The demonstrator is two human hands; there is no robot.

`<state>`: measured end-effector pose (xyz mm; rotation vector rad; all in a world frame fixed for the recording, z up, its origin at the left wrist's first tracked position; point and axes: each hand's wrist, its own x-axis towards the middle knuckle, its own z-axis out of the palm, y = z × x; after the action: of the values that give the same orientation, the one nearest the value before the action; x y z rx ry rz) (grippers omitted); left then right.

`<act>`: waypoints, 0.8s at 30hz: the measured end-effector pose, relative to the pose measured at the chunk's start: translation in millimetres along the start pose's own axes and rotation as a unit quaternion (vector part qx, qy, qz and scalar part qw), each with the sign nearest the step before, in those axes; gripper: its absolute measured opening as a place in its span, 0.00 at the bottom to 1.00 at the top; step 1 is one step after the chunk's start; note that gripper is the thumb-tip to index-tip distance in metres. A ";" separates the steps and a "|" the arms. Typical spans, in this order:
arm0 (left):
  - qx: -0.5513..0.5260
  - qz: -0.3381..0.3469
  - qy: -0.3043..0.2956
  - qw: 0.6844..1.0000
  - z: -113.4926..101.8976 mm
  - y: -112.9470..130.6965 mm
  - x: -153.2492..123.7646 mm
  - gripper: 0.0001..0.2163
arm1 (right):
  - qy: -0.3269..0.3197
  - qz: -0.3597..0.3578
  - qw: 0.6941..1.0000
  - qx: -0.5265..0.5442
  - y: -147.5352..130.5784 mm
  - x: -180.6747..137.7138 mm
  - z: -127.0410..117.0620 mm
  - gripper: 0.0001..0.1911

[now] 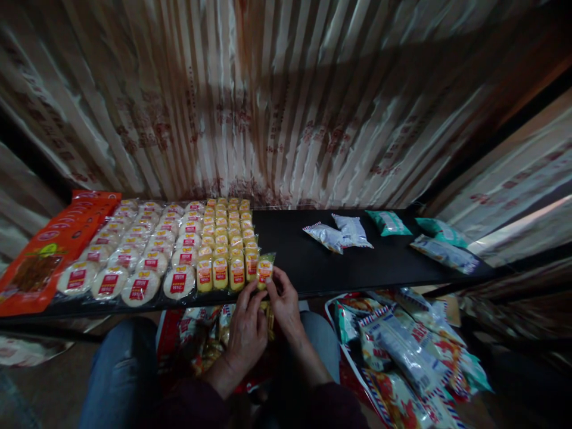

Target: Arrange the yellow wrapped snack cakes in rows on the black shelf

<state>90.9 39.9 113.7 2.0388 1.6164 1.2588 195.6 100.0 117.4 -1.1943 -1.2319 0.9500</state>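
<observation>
At the front edge of a black shelf (pixel 286 238), a small wrapped yellow rice cracker (pixel 264 269) with a red and orange label stands tilted between my hands. My right hand (pixel 284 298) pinches its lower right side. My left hand (pixel 247 326) has its fingers curled at the lower left corner of the same wrapper. Directly left of it are close rows of matching wrapped yellow rice crackers (pixel 220 273). Further left, wrapped round white rice crackers (pixel 140 287) lie in overlapping rows.
An orange snack bag (pixel 49 256) lies at the shelf's left end. On the right are silver-white packets (pixel 353 230) and green packets (pixel 388 223). Below, a container of snack bags (pixel 402 351) stands by my right knee, and a red bag (pixel 167 336) sits between my legs. Printed sheeting (pixel 268 101) hangs behind.
</observation>
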 end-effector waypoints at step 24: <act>0.011 -0.051 -0.208 0.977 8.2 41.4 119.6 0.27 | 0.045 0.003 0.999 0.007 7.4 91.5 -18.8 0.22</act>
<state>126.0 133.6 191.7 2.0311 1.5130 0.7171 226.7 187.9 127.1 -1.2171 -1.1495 0.8973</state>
